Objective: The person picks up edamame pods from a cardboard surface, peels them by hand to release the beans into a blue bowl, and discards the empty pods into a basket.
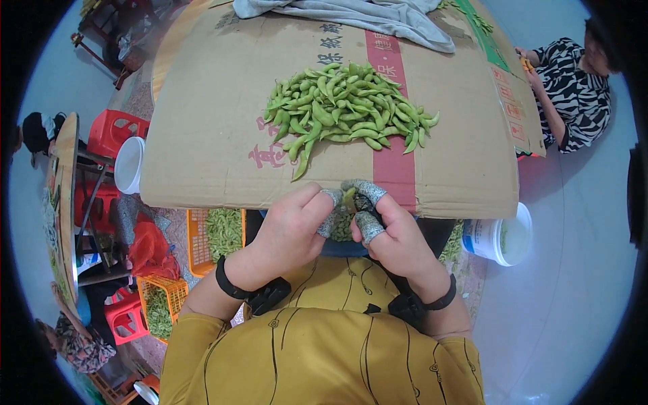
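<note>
Both my hands meet over my lap at the cardboard's near edge. My left hand (297,217) is closed, its grey-sleeved fingertips pinched toward the right hand. My right hand (395,233), with grey sleeves on its thumb and fingers, is closed round a green soybean pod (349,196), partly hidden by the fingers. The left fingertips appear to grip the pod's other side. Beneath the hands a blue basin (337,249) holds shelled green beans (342,224). Ahead, a heap of soybean pods (344,104) lies on the cardboard (209,128).
A grey cloth (364,20) lies at the cardboard's far edge. White buckets stand at left (129,165) and right (503,234). Orange crates (198,236) with greens, a red bag (150,250) and red stools (116,133) are at left. Other people sit at both sides, one in a striped top (574,94).
</note>
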Demonstrator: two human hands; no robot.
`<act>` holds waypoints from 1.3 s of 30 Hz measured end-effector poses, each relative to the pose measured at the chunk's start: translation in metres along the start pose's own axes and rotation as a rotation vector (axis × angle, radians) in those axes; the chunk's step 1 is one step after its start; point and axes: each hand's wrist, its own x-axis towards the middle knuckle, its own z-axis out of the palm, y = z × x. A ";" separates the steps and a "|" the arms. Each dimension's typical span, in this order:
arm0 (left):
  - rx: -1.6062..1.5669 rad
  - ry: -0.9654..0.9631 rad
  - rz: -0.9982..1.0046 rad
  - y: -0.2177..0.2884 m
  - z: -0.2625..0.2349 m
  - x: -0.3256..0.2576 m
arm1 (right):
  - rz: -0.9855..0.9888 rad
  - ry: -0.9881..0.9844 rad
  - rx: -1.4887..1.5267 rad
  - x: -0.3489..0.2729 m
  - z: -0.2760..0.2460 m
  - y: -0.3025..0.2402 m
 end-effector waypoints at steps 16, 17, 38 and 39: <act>0.199 0.011 0.118 -0.004 -0.002 -0.004 | 0.200 -0.122 0.263 -0.017 0.002 -0.022; 0.201 0.010 0.117 -0.004 0.001 -0.003 | 0.176 -0.108 0.241 -0.015 0.002 -0.022; -0.543 -0.352 -0.230 0.001 -0.001 -0.009 | -0.452 0.273 -0.711 -0.007 0.002 0.011; -0.511 -0.348 -0.207 0.001 -0.002 -0.011 | -0.444 0.273 -0.737 -0.008 0.003 0.012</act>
